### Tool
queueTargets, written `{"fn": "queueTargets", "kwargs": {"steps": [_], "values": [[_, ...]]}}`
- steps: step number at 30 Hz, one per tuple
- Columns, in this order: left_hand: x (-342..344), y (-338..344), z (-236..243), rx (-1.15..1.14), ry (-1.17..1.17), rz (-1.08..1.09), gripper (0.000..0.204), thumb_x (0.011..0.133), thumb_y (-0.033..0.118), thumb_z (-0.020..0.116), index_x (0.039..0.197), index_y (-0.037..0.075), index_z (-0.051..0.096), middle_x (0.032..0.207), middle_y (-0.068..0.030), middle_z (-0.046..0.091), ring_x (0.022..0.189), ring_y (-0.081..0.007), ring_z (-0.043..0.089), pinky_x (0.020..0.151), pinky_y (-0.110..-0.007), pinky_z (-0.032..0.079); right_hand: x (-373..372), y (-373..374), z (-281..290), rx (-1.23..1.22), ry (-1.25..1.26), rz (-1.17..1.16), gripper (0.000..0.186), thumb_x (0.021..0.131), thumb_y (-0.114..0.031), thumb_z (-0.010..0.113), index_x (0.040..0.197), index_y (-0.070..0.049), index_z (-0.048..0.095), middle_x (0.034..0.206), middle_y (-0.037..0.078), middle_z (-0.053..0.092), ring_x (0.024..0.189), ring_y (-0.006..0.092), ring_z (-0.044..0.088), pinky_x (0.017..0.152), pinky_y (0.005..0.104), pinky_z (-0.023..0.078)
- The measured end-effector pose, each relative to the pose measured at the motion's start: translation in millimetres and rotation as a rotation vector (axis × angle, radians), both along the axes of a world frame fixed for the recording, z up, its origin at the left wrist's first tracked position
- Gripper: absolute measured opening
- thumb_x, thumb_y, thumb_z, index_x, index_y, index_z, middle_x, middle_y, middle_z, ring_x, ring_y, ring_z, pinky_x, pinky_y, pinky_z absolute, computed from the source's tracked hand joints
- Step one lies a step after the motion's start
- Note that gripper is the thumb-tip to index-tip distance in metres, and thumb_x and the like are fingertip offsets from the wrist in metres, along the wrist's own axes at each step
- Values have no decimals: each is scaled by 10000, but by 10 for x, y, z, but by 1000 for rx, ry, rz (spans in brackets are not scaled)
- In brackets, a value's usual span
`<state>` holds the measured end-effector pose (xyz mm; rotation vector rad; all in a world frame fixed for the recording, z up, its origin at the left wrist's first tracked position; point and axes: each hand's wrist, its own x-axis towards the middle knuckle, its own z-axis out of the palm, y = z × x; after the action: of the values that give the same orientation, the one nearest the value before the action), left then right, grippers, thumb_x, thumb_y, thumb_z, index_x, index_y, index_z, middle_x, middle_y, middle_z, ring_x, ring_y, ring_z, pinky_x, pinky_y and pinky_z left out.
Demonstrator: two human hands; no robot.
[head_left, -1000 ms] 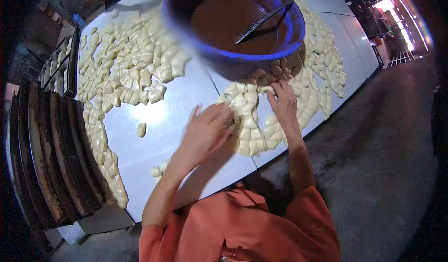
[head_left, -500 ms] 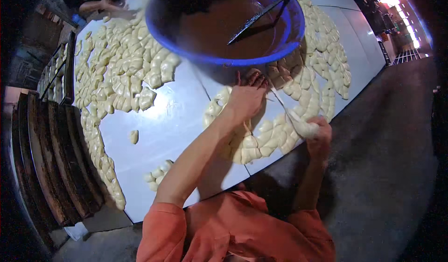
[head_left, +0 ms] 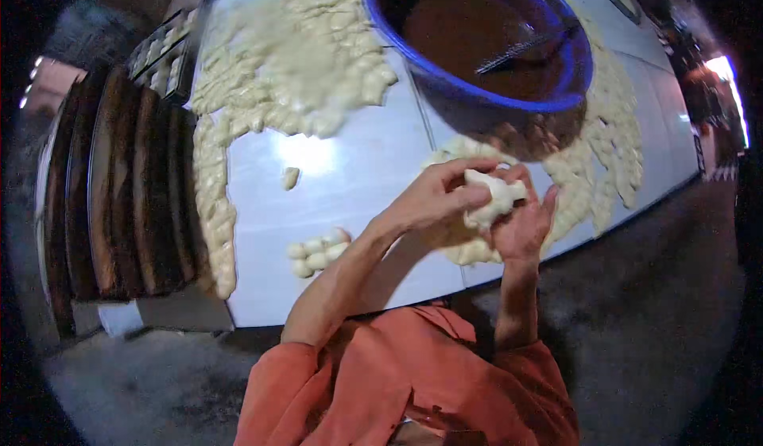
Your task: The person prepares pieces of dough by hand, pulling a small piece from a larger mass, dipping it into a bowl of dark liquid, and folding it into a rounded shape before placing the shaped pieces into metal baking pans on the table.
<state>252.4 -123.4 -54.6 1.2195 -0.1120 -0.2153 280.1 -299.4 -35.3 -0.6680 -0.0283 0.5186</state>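
Holding dough in both hands | glossy white table | dim floor

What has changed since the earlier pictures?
The right hand, which was pulling a stretched dough strip rightward, has come back in; the left hand has joined it, with a dough lump held between them. The blue basin and lone dough piece stay put.

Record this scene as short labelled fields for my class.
Left hand: holding a pale dough lump
Right hand: touching the same lump, thumb apart from it
Container: blue tub, brown contents, dark stick inside
Surface: white table, partly covered with pale dough pieces
Loose dough: small cluster, plus one separate piece
Left side: row of dark panels, kind unclear
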Motion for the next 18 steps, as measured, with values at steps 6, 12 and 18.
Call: {"fn": "queueTargets", "kwargs": {"steps": [6, 12, 18], "values": [[-923, 1118, 263, 295, 328, 468, 261, 876, 177, 744, 1093, 41, 695, 809, -19, 665, 723, -84, 632, 599, -234, 518, -148, 1124, -296, -503, -337, 347, 305, 895, -110, 708, 1094, -43, 487, 1058, 88, 640, 888, 170, 652, 705, 293, 620], [-1677, 1917, 119, 577, 494, 740, 323, 875, 201, 726, 1156, 45, 691, 867, -69, 702, 718, -109, 648, 600, -264, 511, -580, 2167, -357, -607, -499, 644, 277, 950, -170, 577, 1184, -22, 574, 968, 92, 661, 830, 116, 609, 662, 278, 523], [-2082, 2154, -377, 1078, 176, 836, 637, 825, 207, 721, 1404, 59, 501, 1396, -229, 510, 1282, -348, 511, 1051, -429, 418, -726, 2666, -627, -650, -243, 809, 284, 944, -262, 636, 1057, -1, 626, 906, 73, 655, 754, 112, 606, 601, 228, 487]]}}
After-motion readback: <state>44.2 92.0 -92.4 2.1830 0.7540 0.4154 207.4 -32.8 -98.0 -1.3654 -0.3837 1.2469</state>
